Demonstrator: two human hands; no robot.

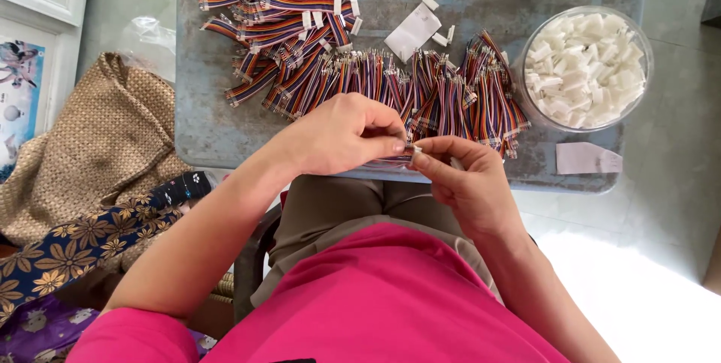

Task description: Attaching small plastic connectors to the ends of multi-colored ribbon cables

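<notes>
At the counter's [225, 130] six o'clock edge, my left hand [342, 134] pinches a striped ribbon cable [396, 158]; my right hand [462, 179] fingers pinch its white connector [415, 149].

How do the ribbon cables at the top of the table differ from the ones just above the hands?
The top pile already carries white connectors and lies jumbled crosswise. The lower row shows bare ends and lies mostly side by side. Both are short rainbow-striped ribbon cables on the grey table.
</notes>
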